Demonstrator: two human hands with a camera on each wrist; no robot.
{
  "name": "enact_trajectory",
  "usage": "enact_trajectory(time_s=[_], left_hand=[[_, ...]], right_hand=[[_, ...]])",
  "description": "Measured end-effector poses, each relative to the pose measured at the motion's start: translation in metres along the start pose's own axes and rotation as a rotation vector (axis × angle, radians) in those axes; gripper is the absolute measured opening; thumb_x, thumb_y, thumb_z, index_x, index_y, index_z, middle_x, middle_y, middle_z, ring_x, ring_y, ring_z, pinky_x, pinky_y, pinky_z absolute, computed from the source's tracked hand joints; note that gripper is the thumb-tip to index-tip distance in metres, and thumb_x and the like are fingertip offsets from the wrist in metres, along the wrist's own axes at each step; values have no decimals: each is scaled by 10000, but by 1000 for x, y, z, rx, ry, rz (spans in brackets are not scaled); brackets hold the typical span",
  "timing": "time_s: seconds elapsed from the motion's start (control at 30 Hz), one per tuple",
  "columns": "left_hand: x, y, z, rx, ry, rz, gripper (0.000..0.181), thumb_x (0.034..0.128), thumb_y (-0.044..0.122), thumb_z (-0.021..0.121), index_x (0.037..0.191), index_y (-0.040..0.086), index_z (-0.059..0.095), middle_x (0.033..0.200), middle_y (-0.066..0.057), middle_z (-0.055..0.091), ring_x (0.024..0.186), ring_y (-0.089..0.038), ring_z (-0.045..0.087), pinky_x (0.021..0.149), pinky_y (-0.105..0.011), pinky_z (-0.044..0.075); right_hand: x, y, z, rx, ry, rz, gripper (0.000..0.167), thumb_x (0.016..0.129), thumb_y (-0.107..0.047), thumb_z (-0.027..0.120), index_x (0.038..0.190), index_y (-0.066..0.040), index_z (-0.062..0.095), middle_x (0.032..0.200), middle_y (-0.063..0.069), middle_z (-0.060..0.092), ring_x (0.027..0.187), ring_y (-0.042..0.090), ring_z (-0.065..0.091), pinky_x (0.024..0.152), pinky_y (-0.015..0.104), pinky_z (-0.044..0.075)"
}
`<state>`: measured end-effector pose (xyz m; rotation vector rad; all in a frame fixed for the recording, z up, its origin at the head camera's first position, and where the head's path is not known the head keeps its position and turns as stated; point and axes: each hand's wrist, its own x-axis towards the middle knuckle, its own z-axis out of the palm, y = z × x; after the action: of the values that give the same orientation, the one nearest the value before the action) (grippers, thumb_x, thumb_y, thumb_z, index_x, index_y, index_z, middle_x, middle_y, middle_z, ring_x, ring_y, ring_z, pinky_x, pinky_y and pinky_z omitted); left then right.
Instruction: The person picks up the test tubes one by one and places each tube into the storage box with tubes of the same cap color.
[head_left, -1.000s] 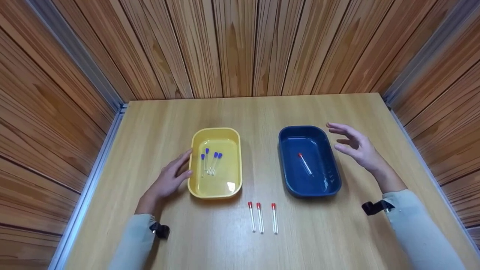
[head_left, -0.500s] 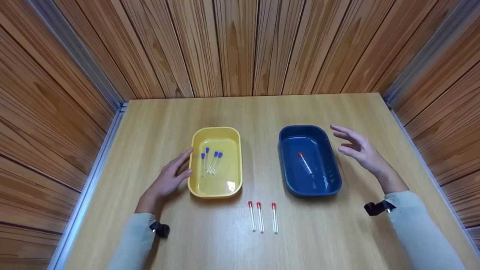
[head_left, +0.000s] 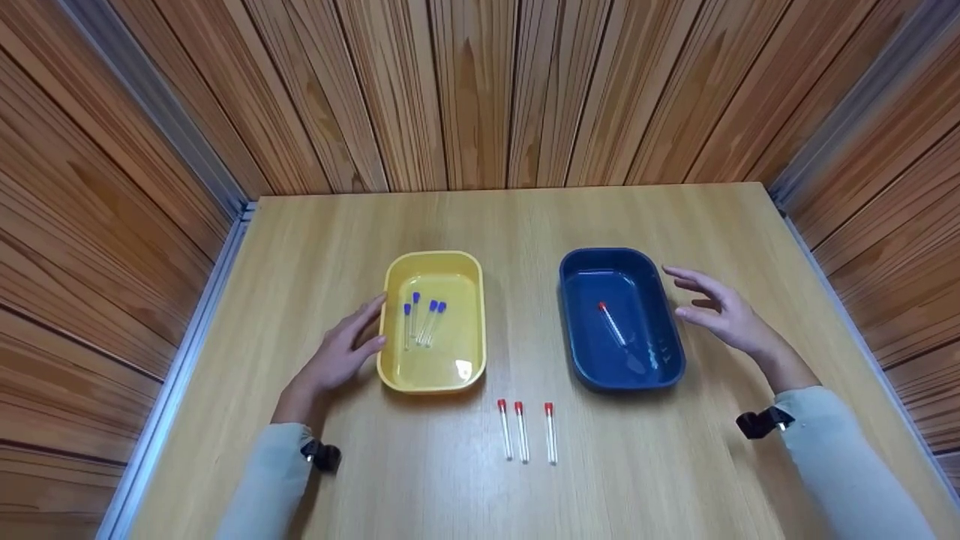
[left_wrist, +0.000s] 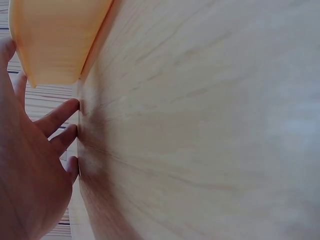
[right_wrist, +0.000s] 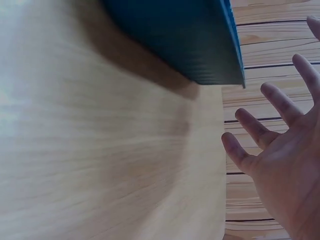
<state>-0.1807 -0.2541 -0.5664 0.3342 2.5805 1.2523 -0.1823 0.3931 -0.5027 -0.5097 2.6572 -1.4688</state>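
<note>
A yellow tray (head_left: pixel 463 322) holds several clear tubes with blue caps (head_left: pixel 433 306). My left hand (head_left: pixel 343 356) rests its thumb and index finger against the tray's left side, its other fingers touching the table in the left wrist view. In the blue tray (head_left: pixel 592 356) lies one tube with a red cap (head_left: pixel 611 324). My right hand (head_left: pixel 720 313) hovers just right of that tray with its fingers spread; in the right wrist view a gap shows between the fingers and the blue wall (right_wrist: pixel 200 50). Neither hand holds anything.
Three red-capped tubes (head_left: pixel 521 431) lie side by side on the wooden table (head_left: pixel 360 480), nearer to me than the trays. Wood-panelled walls (head_left: pixel 480 97) stand behind the table and on both sides. A black wrist camera (head_left: pixel 761 422) sits on each sleeve.
My right hand has shifted slightly right and then a little closer to me, staying beside the blue tray. The left hand has kept its place at the yellow tray, and the tubes have not moved.
</note>
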Motion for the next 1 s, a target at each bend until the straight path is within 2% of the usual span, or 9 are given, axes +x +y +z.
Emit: enact_trajectory(time_s=[0.2,0.37,0.47,0.6,0.77,0.83,0.9,1.0], left_hand=[[-1,-1,2,-2,-2,-6,772,1145,559,584,1806,416,210,1919,-20,207,1792,-426,126,1405,-764,102],[-1,-2,3,0,13,7,774,1145,521,605,1810,371,237,1908,-38,251,1784,-437,160,1409,-753,123],[-2,-2,3,2,18,11,773,1145,513,613,1809,355,250,1901,-49,272,1780,-436,179,1413,-742,137],[-2,-1,2,-7,15,7,766,1148,517,606,1808,365,249,1904,-46,264,1784,-426,170,1418,-732,130],[-2,-1,1,1,21,20,763,1152,488,609,1810,330,258,1899,-74,270,1777,-446,181,1414,-733,139],[-1,-1,1,2,20,18,759,1152,486,610,1809,331,262,1900,-68,269,1778,-439,183,1418,-727,141],[-1,-1,1,6,16,19,756,1155,489,605,1809,330,260,1901,-71,264,1778,-442,181,1415,-732,139],[0,0,0,-4,10,11,751,1155,499,601,1807,348,260,1903,-60,260,1782,-429,177,1419,-726,135]], right_hand=[[-4,9,2,-18,-34,21,595,1112,-39,639,1689,-79,499,1735,-24,543,1444,-62,537,1095,109,468],[-5,15,2,-21,-44,22,594,1116,-60,647,1691,-88,501,1707,-27,584,1442,-3,579,1105,171,510],[-5,19,1,-16,-53,14,601,1111,-38,646,1693,-83,499,1693,82,607,1442,10,599,1119,165,516],[-7,22,0,-10,-83,34,616,1125,-62,636,1716,-97,464,1691,261,562,1436,9,603,1115,120,491],[-9,23,-1,-24,-113,99,643,1148,-135,628,1753,-164,409,1701,264,545,1428,37,602,1084,99,460],[-8,23,-1,-39,-122,111,658,1149,-149,631,1762,-176,392,1719,241,534,1453,102,607,1155,224,514],[-8,22,-2,-42,-135,118,677,1145,-154,640,1768,-176,376,1742,232,507,1499,229,596,1235,452,547],[-7,21,-3,-40,-161,129,706,1137,-166,656,1775,-172,353,1770,244,458,1557,457,526,1258,788,422]])
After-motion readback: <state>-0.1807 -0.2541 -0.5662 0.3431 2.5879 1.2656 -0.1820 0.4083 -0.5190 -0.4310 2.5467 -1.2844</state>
